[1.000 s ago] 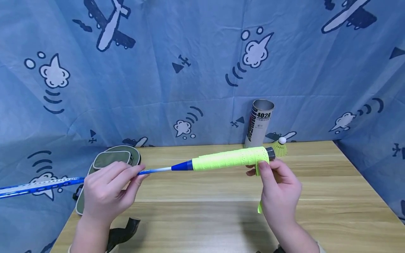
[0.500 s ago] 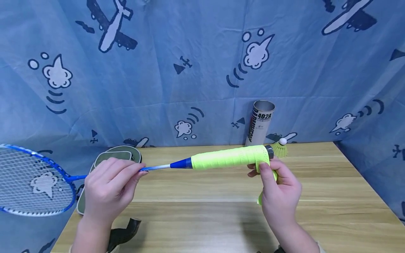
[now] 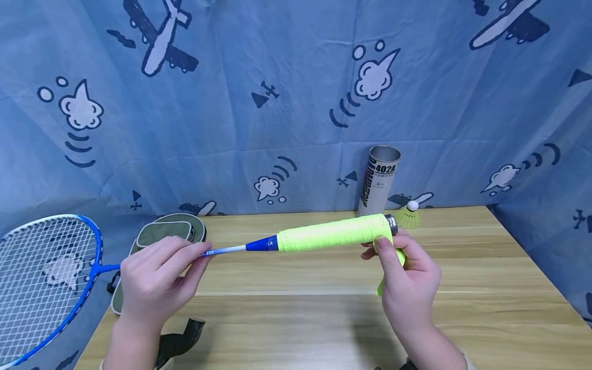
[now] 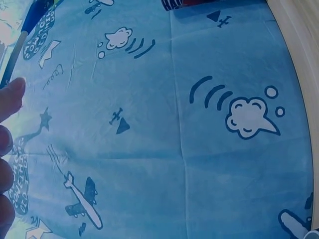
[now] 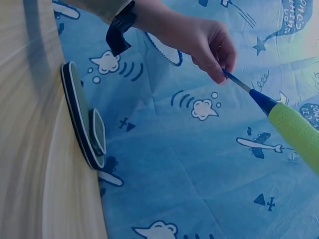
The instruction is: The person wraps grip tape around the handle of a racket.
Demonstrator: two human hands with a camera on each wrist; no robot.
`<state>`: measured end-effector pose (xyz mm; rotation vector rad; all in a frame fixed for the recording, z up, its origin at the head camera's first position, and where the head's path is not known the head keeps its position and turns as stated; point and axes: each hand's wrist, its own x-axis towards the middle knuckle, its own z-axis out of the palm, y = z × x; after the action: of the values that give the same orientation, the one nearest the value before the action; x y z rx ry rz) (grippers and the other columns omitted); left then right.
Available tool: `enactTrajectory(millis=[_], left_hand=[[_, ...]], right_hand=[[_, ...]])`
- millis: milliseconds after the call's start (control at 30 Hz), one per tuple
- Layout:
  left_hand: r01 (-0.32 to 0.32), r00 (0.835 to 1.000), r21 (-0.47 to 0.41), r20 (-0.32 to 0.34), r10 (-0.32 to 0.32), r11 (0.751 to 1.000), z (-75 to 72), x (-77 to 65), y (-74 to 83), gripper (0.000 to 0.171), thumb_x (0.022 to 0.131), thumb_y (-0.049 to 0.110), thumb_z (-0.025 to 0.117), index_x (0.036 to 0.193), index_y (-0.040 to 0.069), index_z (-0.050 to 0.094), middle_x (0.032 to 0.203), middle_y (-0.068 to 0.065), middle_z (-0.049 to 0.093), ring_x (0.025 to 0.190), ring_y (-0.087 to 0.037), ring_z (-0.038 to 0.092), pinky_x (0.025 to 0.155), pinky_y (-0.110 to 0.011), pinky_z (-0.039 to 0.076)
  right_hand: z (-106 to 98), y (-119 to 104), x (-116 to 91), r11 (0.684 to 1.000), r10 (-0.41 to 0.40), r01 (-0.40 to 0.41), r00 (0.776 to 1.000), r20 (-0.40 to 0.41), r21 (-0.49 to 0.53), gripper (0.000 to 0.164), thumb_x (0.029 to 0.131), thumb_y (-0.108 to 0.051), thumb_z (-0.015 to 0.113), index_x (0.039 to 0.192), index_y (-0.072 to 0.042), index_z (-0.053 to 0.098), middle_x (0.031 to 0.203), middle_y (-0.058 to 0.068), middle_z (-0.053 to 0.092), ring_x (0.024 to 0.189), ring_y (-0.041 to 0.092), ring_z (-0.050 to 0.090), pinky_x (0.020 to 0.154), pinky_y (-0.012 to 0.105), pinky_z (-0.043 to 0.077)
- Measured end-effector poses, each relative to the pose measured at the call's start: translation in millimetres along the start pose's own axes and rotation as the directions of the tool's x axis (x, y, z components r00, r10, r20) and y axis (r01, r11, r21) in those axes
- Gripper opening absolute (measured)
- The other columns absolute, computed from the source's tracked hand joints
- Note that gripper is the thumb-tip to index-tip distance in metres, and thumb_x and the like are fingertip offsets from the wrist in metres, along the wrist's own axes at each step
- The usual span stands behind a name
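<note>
A blue badminton racket (image 3: 261,244) is held level above the table, its strung head at the left of the head view. My left hand (image 3: 159,275) pinches the thin shaft between thumb and fingers. Neon yellow grip tape (image 3: 335,234) is wound round the handle, up to near the black butt end (image 3: 391,224). Below the butt, my right hand (image 3: 409,272) pinches the tape's loose end, part of which hangs behind the palm. The right wrist view shows the left hand (image 5: 212,50) on the shaft and the yellow-wrapped handle (image 5: 294,132).
A shuttlecock tube (image 3: 379,180) stands at the table's back edge, beside a yellow shuttlecock (image 3: 410,215). A green case (image 3: 172,226) lies at the back left, behind the left hand. The wooden table (image 3: 296,329) meets a blue printed curtain (image 3: 222,103).
The racket has turned about its shaft, so its head, first edge-on, now shows its strings. More tape lies round the handle near the butt. Both hands stay nearly in place.
</note>
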<state>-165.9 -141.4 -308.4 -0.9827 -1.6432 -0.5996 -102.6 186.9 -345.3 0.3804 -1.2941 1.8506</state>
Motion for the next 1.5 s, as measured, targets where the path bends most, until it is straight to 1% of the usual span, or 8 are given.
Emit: enactTrajectory(millis=[167,367,567,800,933,1067,1267,1500], left_hand=[[-0.008,1.0,-0.021,-0.014,0.008,1.0,0.7,-0.3,-1.5,0.036,0.102,0.026,0.067,0.078,0.002,0.079,0.063,-0.003,0.064,0.047,-0.016,0.049,0.042,-0.028,0.041],[0.004,1.0,-0.039,0.01,-0.003,0.999,-0.3,-1.3,-1.9,0.038,0.102,0.029,0.067,0.079,0.002,0.079,0.063,-0.003,0.065,0.048,-0.015,0.049,0.044,-0.026,0.039],[0.024,0.999,-0.034,0.029,-0.023,0.999,-2.1,-2.2,-1.6,0.04,0.102,0.032,0.068,0.078,0.002,0.079,0.063,-0.003,0.066,0.048,-0.014,0.046,0.044,-0.024,0.036],[0.043,0.999,0.026,0.017,-0.044,0.999,-1.6,-2.5,-0.2,0.04,0.102,0.033,0.067,0.081,0.002,0.08,0.066,-0.005,0.069,0.05,-0.018,0.051,0.047,-0.03,0.041],[0.053,0.998,0.057,0.028,-0.054,0.997,-1.3,-2.1,0.4,0.041,0.103,0.033,0.066,0.082,0.001,0.08,0.068,-0.007,0.07,0.054,-0.022,0.055,0.049,-0.032,0.044],[0.058,0.998,0.046,0.03,-0.059,0.997,-0.7,-1.7,0.6,0.041,0.103,0.033,0.066,0.08,0.001,0.08,0.069,-0.006,0.068,0.053,-0.02,0.052,0.047,-0.029,0.041],[0.007,1.0,0.0,0.029,-0.007,1.0,0.6,-0.6,0.1,0.038,0.102,0.028,0.065,0.078,0.002,0.078,0.065,-0.003,0.063,0.047,-0.013,0.044,0.041,-0.024,0.035],[0.0,1.0,-0.049,0.0,0.0,0.999,-0.1,0.4,0.1,0.034,0.102,0.025,0.068,0.081,0.002,0.081,0.065,-0.003,0.066,0.049,-0.015,0.05,0.044,-0.025,0.038]], right_hand=[[-0.6,-0.6,-1.0,1.0,-0.007,0.007,1.0,0.003,0.013,0.011,0.093,0.024,0.053,0.083,0.022,0.059,0.093,0.018,0.07,0.081,0.024,0.069,0.065,0.029,0.06],[-1.3,-2.6,-3.5,1.0,0.015,-0.015,1.0,-0.015,0.007,0.013,0.096,0.02,0.053,0.087,0.023,0.062,0.098,0.018,0.068,0.078,0.023,0.068,0.065,0.029,0.06],[-0.5,-2.3,-2.0,1.0,0.025,-0.026,0.999,-0.021,-0.012,0.012,0.094,0.02,0.056,0.085,0.021,0.062,0.091,0.017,0.07,0.079,0.023,0.067,0.065,0.028,0.06],[-2.8,0.2,-1.5,0.996,-0.045,0.042,0.999,0.031,0.08,0.012,0.092,0.026,0.049,0.087,0.021,0.06,0.096,0.019,0.067,0.082,0.027,0.068,0.065,0.031,0.06],[-3.5,0.6,-1.4,0.992,-0.069,0.064,0.997,0.042,0.107,0.011,0.09,0.027,0.05,0.087,0.021,0.06,0.098,0.019,0.067,0.082,0.027,0.067,0.065,0.031,0.06],[-3.2,0.2,-0.9,0.997,-0.058,0.057,0.998,0.023,0.055,0.015,0.09,0.026,0.053,0.082,0.017,0.061,0.092,0.017,0.066,0.081,0.026,0.065,0.065,0.03,0.06],[-2.6,-1.4,-0.4,0.999,-0.028,0.027,1.0,-0.007,-0.018,0.017,0.093,0.021,0.057,0.076,0.018,0.056,0.09,0.015,0.065,0.08,0.024,0.064,0.065,0.028,0.06],[-2.9,-2.2,0.0,1.0,-0.024,0.024,1.0,-0.012,-0.017,0.017,0.094,0.02,0.056,0.077,0.019,0.056,0.092,0.016,0.066,0.08,0.024,0.064,0.063,0.027,0.059]])
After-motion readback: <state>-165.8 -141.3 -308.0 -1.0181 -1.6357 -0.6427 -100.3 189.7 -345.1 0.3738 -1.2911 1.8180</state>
